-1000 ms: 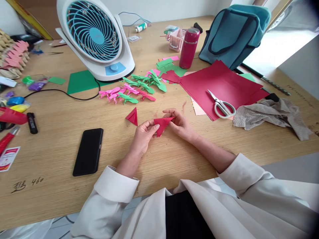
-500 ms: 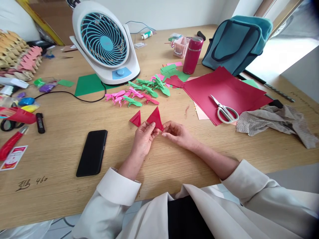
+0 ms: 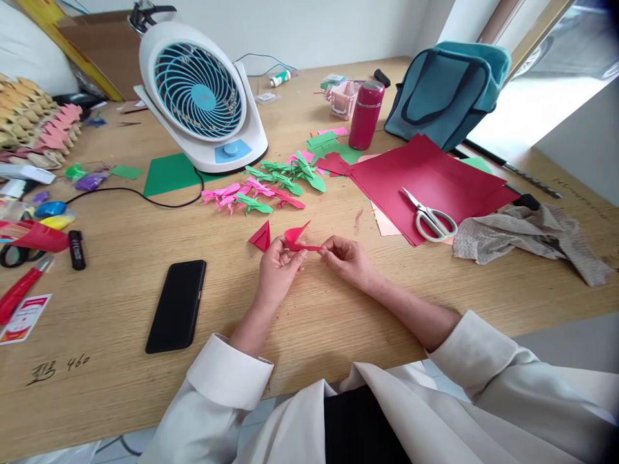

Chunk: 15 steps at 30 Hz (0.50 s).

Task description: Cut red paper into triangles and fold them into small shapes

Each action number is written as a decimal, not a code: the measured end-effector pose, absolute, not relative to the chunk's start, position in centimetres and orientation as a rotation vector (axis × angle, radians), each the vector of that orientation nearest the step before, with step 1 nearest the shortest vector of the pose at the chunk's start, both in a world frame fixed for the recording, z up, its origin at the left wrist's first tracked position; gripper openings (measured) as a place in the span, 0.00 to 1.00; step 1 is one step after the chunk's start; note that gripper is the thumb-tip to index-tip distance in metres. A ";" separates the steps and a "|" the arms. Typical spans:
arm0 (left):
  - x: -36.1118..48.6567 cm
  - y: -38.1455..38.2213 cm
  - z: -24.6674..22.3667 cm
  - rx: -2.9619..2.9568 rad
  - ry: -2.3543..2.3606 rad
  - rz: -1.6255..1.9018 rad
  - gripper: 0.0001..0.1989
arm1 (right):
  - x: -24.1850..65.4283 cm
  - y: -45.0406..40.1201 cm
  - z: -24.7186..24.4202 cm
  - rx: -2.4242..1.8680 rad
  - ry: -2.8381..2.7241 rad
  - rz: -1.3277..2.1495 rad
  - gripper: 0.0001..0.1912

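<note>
Pinched by our left hand (image 3: 278,270) and, at its right tip, our right hand (image 3: 352,263), the folded red paper (image 3: 293,240) bridges both, inward of the surface's near edge (image 3: 111,415), strip running left to right, raised flap nearer our left hand.

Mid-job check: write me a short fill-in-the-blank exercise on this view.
The left hand and right hand hold a folded red piece of ____.
A pair of white-handled ____ lies on the large red sheets.
The black phone lies to the ____ of both hands.
The bottle stands between the pink basket and the teal ____.
Missing words: paper; scissors; left; bag.
</note>
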<state>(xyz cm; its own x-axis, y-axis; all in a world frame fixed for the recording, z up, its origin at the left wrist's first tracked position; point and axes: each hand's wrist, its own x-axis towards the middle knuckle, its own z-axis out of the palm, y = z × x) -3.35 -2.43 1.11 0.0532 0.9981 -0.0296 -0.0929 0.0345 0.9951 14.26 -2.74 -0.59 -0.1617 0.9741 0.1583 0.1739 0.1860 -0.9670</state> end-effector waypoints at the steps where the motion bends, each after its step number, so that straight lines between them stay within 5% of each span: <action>1: -3.5 -2.4 1.2 1.205 1.127 1.208 0.21 | 14.3 -2.8 -0.5 -1.159 -1.563 1.073 0.12; 5: -4.0 -2.4 1.8 1.300 1.105 1.233 0.31 | 14.4 -2.9 0.1 -1.217 -1.659 1.003 0.09; 15: -4.6 -2.2 2.5 0.892 1.056 1.106 0.26 | 15.4 -3.0 1.2 -1.059 -2.016 0.437 0.08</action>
<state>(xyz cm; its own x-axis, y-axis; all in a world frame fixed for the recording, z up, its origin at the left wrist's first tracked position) -4.56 -2.24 2.54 0.1061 0.9725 -0.2073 -0.2519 0.2279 0.9405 15.45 -3.00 1.17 -0.3295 0.8055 0.4925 0.5289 0.5896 -0.6105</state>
